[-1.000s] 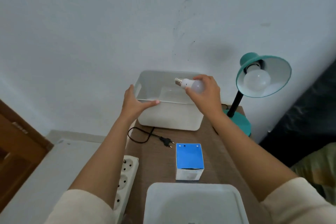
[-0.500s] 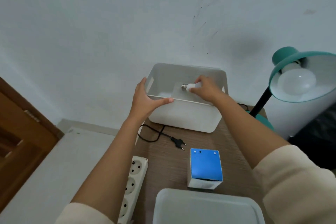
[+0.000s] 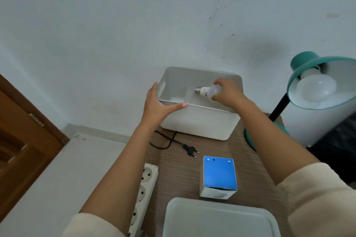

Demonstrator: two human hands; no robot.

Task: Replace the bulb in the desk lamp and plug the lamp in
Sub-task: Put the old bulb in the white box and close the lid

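My right hand [image 3: 228, 93] reaches into the white plastic bin [image 3: 196, 124] at the back of the desk and grips a white bulb [image 3: 207, 91] by its globe, screw base pointing left. My left hand [image 3: 159, 106] clasps the bin's near left corner, thumb along the rim. The teal desk lamp [image 3: 319, 82] stands at the right with a white bulb [image 3: 316, 87] in its shade. Its black plug [image 3: 190, 151] lies loose on the desk in front of the bin. A white power strip [image 3: 143, 188] lies along the desk's left edge.
A blue and white bulb box [image 3: 218, 177] stands on the brown desk [image 3: 179, 171] near the middle. A white lid [image 3: 219, 219] lies at the near edge. A wall rises just behind the bin, and a wooden door [image 3: 23, 132] stands at the left.
My right hand has lowered the bulb from above the bin's rim down inside the bin. My left hand has stayed on the bin's corner. The view has shifted left.
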